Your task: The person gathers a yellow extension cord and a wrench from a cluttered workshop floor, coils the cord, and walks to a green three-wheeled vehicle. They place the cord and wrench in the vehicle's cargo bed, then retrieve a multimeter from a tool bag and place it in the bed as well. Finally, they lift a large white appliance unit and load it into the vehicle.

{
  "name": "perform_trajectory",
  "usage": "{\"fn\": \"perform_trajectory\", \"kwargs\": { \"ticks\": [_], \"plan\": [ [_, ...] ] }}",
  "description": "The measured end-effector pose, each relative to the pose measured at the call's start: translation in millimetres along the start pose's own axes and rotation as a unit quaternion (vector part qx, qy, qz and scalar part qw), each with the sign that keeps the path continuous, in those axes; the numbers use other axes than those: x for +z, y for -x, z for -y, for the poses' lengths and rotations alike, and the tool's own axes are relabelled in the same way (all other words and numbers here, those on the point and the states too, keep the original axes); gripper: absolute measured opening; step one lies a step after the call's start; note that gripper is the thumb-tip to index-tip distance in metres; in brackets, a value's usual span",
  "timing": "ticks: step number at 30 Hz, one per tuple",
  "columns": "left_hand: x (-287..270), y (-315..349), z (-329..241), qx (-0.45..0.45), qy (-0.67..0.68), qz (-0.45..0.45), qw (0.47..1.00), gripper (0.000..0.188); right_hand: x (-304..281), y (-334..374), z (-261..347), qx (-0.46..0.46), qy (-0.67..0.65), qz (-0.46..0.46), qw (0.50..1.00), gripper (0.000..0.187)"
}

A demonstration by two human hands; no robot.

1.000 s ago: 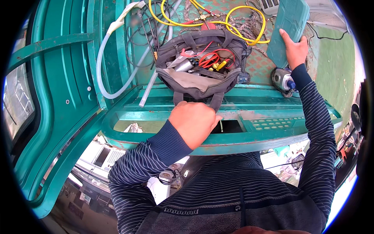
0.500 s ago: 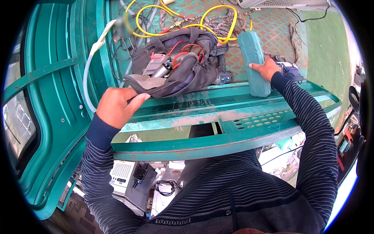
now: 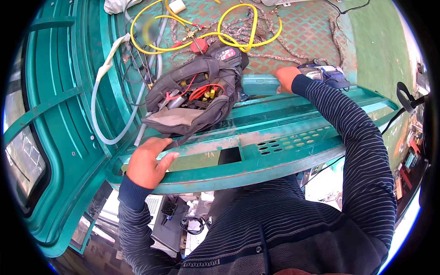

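Note:
A dark grey tool bag (image 3: 190,117) gapes on the bed of a green metal vehicle. Inside it are red cords, yellow-handled tools and a grey cylindrical part. My left hand (image 3: 149,161) is at the near rail, just below the bag's front corner. Its thumb is spread away from the fingers, and the fingertips are beside a dark strap (image 3: 181,140). To the bag's right, a long teal plastic case (image 3: 259,85) lies crosswise, its left end close against the bag. My right hand (image 3: 288,79) grips the case's right end.
Beyond the bag, a yellow hose (image 3: 250,43) and a thick rope (image 3: 293,54) lie tangled on the rusty patterned floor. A clear tube (image 3: 95,107) loops along the left wall. A blue-and-silver item (image 3: 323,74) is by my right wrist. The green rail (image 3: 256,172) crosses before my body.
My right hand has turned the case from lengthwise to crosswise and brought it left, up to the bag. My left hand has let go of the bag's edge and moved nearer to me.

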State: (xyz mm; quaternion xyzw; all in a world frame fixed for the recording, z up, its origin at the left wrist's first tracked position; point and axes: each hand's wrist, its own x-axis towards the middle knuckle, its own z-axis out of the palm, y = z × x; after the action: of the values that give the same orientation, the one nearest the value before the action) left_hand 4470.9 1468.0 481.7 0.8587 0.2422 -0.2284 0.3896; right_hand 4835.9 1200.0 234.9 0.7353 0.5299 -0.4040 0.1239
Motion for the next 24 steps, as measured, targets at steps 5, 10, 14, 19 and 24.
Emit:
{"fn": "perform_trajectory", "kwargs": {
  "ticks": [5, 10, 14, 19, 24],
  "plan": [
    [6, 50, -11, -0.055, 0.006, -0.146, 0.988, 0.023, -15, -46, 0, -0.037, -0.062, 0.059, 0.996, 0.058],
    [31, 62, -2, 0.025, -0.095, -0.278, 0.955, 0.018, 13, -66, -8, 0.014, -0.025, -0.065, 0.998, 0.04],
    [35, 61, 4, 0.038, -0.096, -0.293, 0.951, 0.016, 4, -68, 13, 0.104, 0.143, -0.037, 0.984, 0.025],
    [35, 64, 2, 0.045, -0.097, -0.296, 0.949, 0.018, -42, -38, 116, -0.209, -0.096, -0.381, 0.895, 0.012],
    [33, 66, 6, 0.055, -0.112, -0.294, 0.948, 0.016, -21, -65, 203, -0.271, -0.197, -0.242, 0.911, 0.016]
  ]
}}
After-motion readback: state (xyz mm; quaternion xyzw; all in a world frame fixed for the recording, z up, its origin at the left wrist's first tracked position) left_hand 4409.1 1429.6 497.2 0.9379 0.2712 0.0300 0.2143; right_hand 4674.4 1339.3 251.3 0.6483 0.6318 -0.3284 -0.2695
